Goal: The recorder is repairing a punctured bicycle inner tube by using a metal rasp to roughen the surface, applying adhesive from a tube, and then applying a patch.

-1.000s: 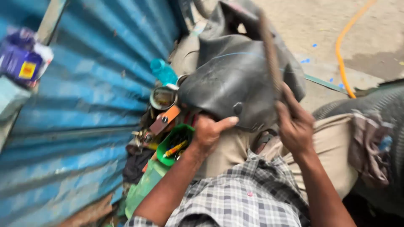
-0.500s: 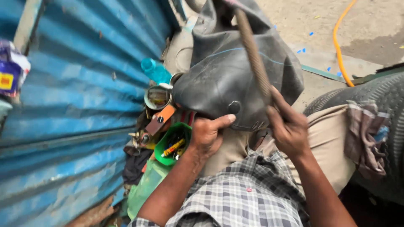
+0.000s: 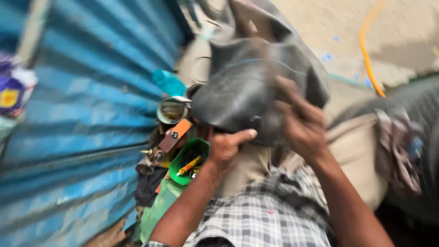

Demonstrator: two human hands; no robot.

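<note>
Black rubber inner tube [image 3: 247, 91] draped over knee, centre frame. L hand [image 3: 226, 148] pinches tube's near edge, thumb out. R hand [image 3: 299, 121] blurred, grip can't tell. Risk: tube slips off knee, knocks green tub [image 3: 185, 160] + open tin [image 3: 173, 110] at left.

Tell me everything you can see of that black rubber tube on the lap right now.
The black rubber inner tube looks matte, dusty and limp, folded into a thick bundle draped over the person's knee. A small round spot shows near its lower edge. The left hand presses its underside, thumb out; the right hand grips its right side. The picture is motion-blurred, so finer marks cannot be made out.
</note>
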